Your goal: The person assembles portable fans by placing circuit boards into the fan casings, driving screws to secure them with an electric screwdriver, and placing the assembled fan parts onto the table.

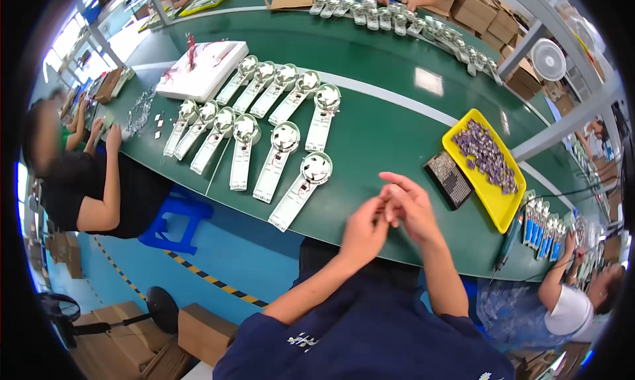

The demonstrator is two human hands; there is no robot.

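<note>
table (370,135): deep green with a pale stripe running across it
tray (497,201), right of frame: bright yellow, filled with purple-grey pieces (487,156)
units (299,191), centre rows: white with silvery round heads
stool (173,216), left: blue
floor (218,251), lower left: light blue, edged with yellow-and-black hazard stripe
sleeves (357,334), bottom: navy

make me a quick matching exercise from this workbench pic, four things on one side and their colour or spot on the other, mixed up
Things:
1. tray of small parts
2. stool
3. flat box with red wires
4. person's hands, left hand and right hand

Descriptions:
A. blue, under the table edge
B. white, far left on the green table
C. yellow, at the right
D. together at the near table edge

Pairs: 1-C, 2-A, 3-B, 4-D
</note>
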